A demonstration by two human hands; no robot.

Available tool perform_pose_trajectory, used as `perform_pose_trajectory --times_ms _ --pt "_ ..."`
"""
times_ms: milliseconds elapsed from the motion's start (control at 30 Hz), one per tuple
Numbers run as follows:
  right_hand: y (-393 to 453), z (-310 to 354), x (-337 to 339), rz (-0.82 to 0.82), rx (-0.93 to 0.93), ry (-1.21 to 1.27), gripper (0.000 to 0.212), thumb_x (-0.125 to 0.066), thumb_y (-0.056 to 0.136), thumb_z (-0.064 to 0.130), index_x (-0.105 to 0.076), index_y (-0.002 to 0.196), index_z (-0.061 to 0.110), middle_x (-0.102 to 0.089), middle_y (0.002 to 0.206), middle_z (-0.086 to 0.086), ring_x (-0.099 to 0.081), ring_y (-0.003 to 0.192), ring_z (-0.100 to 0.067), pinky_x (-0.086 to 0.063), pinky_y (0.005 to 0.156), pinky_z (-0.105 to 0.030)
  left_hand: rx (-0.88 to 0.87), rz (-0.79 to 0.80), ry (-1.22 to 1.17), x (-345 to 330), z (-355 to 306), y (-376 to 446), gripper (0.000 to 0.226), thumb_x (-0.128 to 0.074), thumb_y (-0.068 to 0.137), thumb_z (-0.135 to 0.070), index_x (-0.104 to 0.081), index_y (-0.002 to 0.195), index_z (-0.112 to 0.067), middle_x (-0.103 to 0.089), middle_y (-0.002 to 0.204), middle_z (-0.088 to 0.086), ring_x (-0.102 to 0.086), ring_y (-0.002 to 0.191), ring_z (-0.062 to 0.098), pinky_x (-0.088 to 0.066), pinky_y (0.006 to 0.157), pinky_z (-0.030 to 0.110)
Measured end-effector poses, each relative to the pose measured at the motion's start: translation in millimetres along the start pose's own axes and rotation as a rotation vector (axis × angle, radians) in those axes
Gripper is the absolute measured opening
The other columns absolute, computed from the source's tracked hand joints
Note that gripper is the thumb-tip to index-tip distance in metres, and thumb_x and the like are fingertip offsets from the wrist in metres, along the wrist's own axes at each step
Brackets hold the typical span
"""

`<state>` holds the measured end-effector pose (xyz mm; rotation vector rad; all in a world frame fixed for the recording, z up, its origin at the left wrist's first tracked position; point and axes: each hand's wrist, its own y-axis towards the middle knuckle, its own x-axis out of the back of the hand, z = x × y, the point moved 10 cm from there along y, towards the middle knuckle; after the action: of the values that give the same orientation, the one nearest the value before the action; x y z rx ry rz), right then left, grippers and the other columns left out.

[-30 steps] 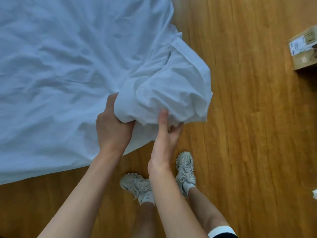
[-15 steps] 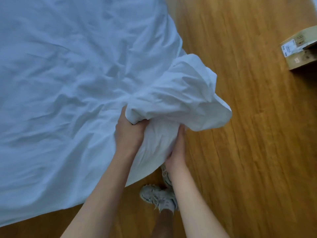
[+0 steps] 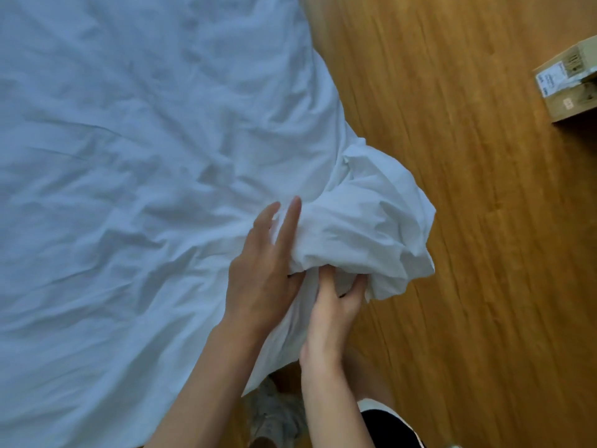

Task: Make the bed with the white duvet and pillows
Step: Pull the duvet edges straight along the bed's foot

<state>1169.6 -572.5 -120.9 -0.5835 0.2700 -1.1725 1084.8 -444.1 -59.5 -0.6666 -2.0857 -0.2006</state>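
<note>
Head view, looking down. A white duvet (image 3: 129, 176) fills the left and centre of the frame, spread flat w/ many soft wrinkles. Its near-right corner (image 3: 371, 227) is bunched into a loose, puffy wad that overhangs the wooden floor (image 3: 468, 253).

Left hand (image 3: 261, 270) lies on top of the duvet just left of the wad, palm down. Two fingers (image 3: 290, 218) are straight and point away from the person, pressing the cloth flat; the thumb side tucks against the underside of the wad. Grip: relaxed, fingers extended, nothing clasped.

Right hand (image 3: 332, 312) comes up from below, directly under the wad. Its fingers curl up into the folds, w/ cloth caught between thumb and fingertips. Grip: closed round the bunched corner of the duvet. The two hands are just beside each other, almost touching.

Both forearms are bare and enter from the bottom edge. A pale sneaker (image 3: 274, 415) shows on the floor between them, partly hidden by the duvet's hanging edge.

Top right, well apart from the bed: a cardboard box (image 3: 571, 88) w/ a white label, cut off by the frame edge.
</note>
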Motion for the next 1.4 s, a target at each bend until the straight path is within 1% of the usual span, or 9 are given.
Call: perform_pose_trajectory --times_ms 167,267,467,533,633,933,1167,1300,1400 --pt "-43.7 -54.7 15.9 -0.172 -0.290 0.043 0.087 -0.074 0.059 0.068 -0.041 0.136 0.044 -0.058 0.130 0.016 -0.057 0.118 -0.008 -0.046 0.102 -0.043 0.048 0.120 -0.077 -10.4 17.1 6.7 0.072 -0.061 0.080 -0.033 -0.032 0.146 -0.033 -0.053 0.123 0.003 -0.063 0.087 0.026 -0.032 0.059 0.025" --pt "-42.0 -50.0 9.7 -0.131 -0.222 -0.068 0.072 -0.069 0.072 0.061 -0.040 0.135 0.040 -0.061 0.109 0.023 -0.061 0.099 0.002 -0.049 0.092 -0.031 0.034 0.142 -0.060 -10.1 21.7 7.0 0.070 -0.064 0.083 -0.023 -0.036 0.145 -0.034 -0.052 0.122 0.004 -0.061 0.087 0.028 -0.034 0.062 0.027" --pt "-17.0 -2.1 -28.0 0.118 0.092 -0.005 0.118 -0.075 0.057 0.071 -0.020 0.152 0.027 -0.044 0.146 0.008 -0.047 0.128 0.000 -0.044 0.099 -0.016 0.049 0.121 -0.011 -1.2 36.9 3.9 0.063 -0.060 0.085 -0.020 -0.039 0.143 -0.033 -0.050 0.118 0.007 -0.059 0.083 0.028 -0.035 0.059 0.030" --pt "-3.6 4.6 -38.0 0.159 0.124 0.053 0.123 -0.078 0.053 0.071 -0.021 0.151 0.024 -0.046 0.145 0.003 -0.049 0.128 -0.005 -0.044 0.104 -0.026 0.048 0.109 0.011 -3.9 41.0 5.1 0.064 -0.060 0.085 -0.020 -0.039 0.143 -0.034 -0.049 0.120 0.006 -0.059 0.086 0.028 -0.038 0.059 0.030" --pt "20.7 10.5 -42.2 0.150 0.144 0.110 0.114 -0.086 0.058 0.057 -0.026 0.149 0.022 -0.050 0.142 -0.002 -0.052 0.128 -0.016 -0.042 0.107 -0.045 0.039 0.125 0.010 -9.5 41.0 1.6 0.065 -0.058 0.085 -0.019 -0.037 0.144 -0.036 -0.048 0.124 0.004 -0.058 0.094 0.027 -0.041 0.062 0.032" --pt "46.2 0.9 -49.4 0.138 -0.076 0.009 0.067 -0.084 0.050 0.026 -0.067 0.113 0.011 -0.073 0.106 -0.002 -0.069 0.098 -0.019 -0.054 0.092 -0.046 0.075 0.147 -0.041 -13.4 42.4 -16.5 0.073 -0.057 0.076 -0.013 -0.037 0.144 -0.028 -0.045 0.128 0.006 -0.056 0.094 0.029 -0.032 0.063 0.028" --pt "-25.5 47.7 -69.0 0.045 0.232 -0.250 0.076 -0.083 0.045 0.033 -0.063 0.114 0.009 -0.071 0.101 0.007 -0.067 0.094 -0.011 -0.055 0.086 -0.035 0.203 0.109 -0.408 32.9 67.8 -60.7 0.065 -0.048 0.068 -0.026 -0.045 0.132 -0.026 -0.046 0.125 -0.006 -0.054 0.090 0.012 -0.037 0.066 0.024" --pt "-98.5 72.2 -98.5 0.195 0.497 -0.303 0.068 -0.093 0.054 0.015 -0.060 0.114 0.011 -0.064 0.083 0.028 -0.062 0.084 0.009 -0.046 0.075 -0.009 0.234 0.148 -0.763 81.1 102.5 -98.5 0.039 -0.048 0.074 -0.046 -0.055 0.112 -0.041 -0.055 0.116 -0.016 -0.055 0.104 0.003 -0.042 0.084 0.028" --pt "-173.2 73.0 -138.9 0.347 0.694 -0.418 0.057 -0.088 0.057 0.028 -0.061 0.104 0.009 -0.063 0.086 0.021 -0.060 0.078 0.006 -0.047 0.071 -0.009 0.357 0.016 -0.916 135.6 163.4 -127.9 0.037 -0.038 0.081 -0.060 -0.066 0.098 -0.045 -0.066 0.114 -0.012 -0.058 0.112 0.007 -0.045 0.094 0.036"
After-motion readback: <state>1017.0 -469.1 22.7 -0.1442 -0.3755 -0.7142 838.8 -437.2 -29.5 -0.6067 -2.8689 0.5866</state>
